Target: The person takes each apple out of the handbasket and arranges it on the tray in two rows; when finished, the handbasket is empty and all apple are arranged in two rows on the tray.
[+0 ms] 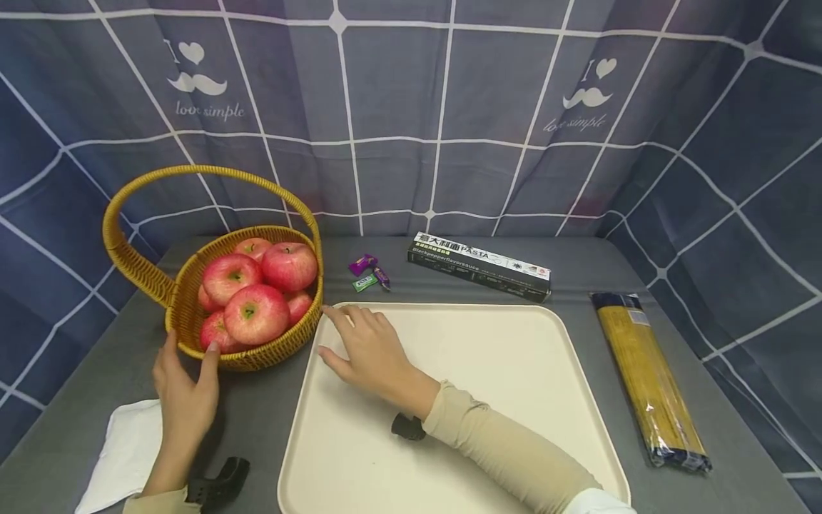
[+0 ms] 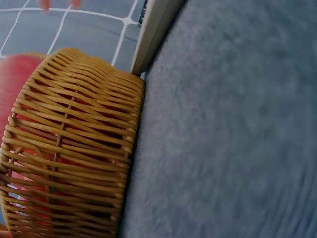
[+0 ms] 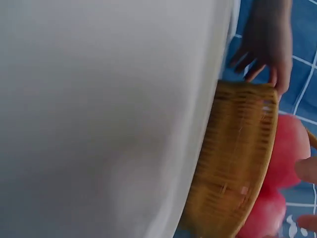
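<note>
A yellow-brown wicker basket [image 1: 270,355] with a tall hoop handle stands at the left, filled with several red apples [image 1: 257,314]. My left hand [image 1: 186,392] is at its near-left side, thumb and fingers spread apart and fairly straight, tips right at the rim. Over the left part of a cream tray [image 1: 488,371] is my right hand [image 1: 369,350], its fingers stretched toward the basket's right side and nothing held. In the right wrist view the basket wall [image 3: 233,158] lies beside the tray edge, with the left hand [image 3: 267,49] at its far end.
Behind the tray lie several small wrapped candies [image 1: 369,273] and a dark pasta box [image 1: 478,265]. A pack of dry spaghetti [image 1: 648,378] is on the right. A folded white cloth [image 1: 125,453] lies at the left front. Curtains [image 1: 398,107] enclose the table.
</note>
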`<action>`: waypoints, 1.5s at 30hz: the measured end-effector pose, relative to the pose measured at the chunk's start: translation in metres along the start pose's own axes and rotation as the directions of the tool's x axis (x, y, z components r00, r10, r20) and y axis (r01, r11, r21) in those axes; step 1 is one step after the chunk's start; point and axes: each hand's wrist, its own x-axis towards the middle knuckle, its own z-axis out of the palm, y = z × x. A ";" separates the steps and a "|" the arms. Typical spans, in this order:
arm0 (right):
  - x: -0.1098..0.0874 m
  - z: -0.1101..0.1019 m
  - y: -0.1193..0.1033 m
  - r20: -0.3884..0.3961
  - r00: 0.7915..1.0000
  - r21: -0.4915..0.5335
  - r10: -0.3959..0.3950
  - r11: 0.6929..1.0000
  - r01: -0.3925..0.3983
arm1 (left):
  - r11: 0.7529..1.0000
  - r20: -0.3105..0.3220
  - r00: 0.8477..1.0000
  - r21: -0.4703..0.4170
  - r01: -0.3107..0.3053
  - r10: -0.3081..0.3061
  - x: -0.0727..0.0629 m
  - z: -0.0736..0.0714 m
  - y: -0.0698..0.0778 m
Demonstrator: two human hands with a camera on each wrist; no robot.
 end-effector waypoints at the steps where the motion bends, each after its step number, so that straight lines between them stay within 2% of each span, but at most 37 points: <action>1: 0.005 0.003 -0.006 0.007 1.000 0.023 0.002 1.000 -0.002 | 1.000 0.005 1.000 -0.012 0.004 -0.004 0.000 0.000 -0.003; 3: 0.017 0.008 -0.017 0.013 1.000 0.069 0.007 0.998 -0.008 | 1.000 0.009 1.000 -0.029 0.000 0.000 -0.001 0.001 -0.007; 6: 0.037 0.017 -0.033 -0.034 0.999 0.116 -0.010 0.993 0.014 | 0.999 0.009 1.000 -0.050 -0.007 0.007 -0.001 0.002 -0.007; 9: 0.058 0.029 -0.047 -0.104 0.994 0.133 -0.028 0.990 0.042 | 0.998 0.011 1.000 -0.064 -0.018 0.019 0.001 0.001 -0.006; 12: 0.074 0.039 -0.057 -0.127 0.992 0.113 -0.024 0.993 0.038 | 0.997 0.014 1.000 -0.068 -0.021 0.022 0.001 0.001 -0.006; 17: 0.083 0.050 -0.067 -0.090 0.996 0.114 0.007 0.993 0.004 | 0.996 0.008 1.000 -0.089 -0.026 0.027 0.001 0.004 -0.008; 21: 0.083 0.049 -0.065 -0.108 0.994 0.199 0.014 0.980 0.008 | 0.994 -0.003 0.999 -0.103 -0.039 0.039 0.001 0.004 -0.010; 27: 0.084 0.024 -0.048 -0.062 0.997 0.352 0.054 0.936 -0.028 | 0.990 -0.010 0.999 -0.131 -0.049 0.048 0.001 0.005 -0.010; 32: 0.073 0.007 -0.013 0.018 0.996 0.438 0.082 0.895 -0.082 | 0.985 -0.012 0.999 -0.163 -0.051 0.050 0.000 0.007 -0.010; 36: 0.052 0.012 0.019 0.117 0.987 0.490 0.112 0.858 -0.155 | 0.986 -0.007 0.999 -0.159 -0.042 0.042 0.001 0.008 -0.010; 39: 0.039 0.024 0.037 0.198 0.973 0.488 0.120 0.849 -0.204 | 0.988 -0.006 0.999 -0.149 -0.040 0.040 0.001 0.008 -0.010; 45: 0.029 0.045 0.047 0.289 0.953 0.496 0.089 0.838 -0.228 | 0.988 -0.003 1.000 -0.150 -0.029 0.029 0.000 0.006 -0.010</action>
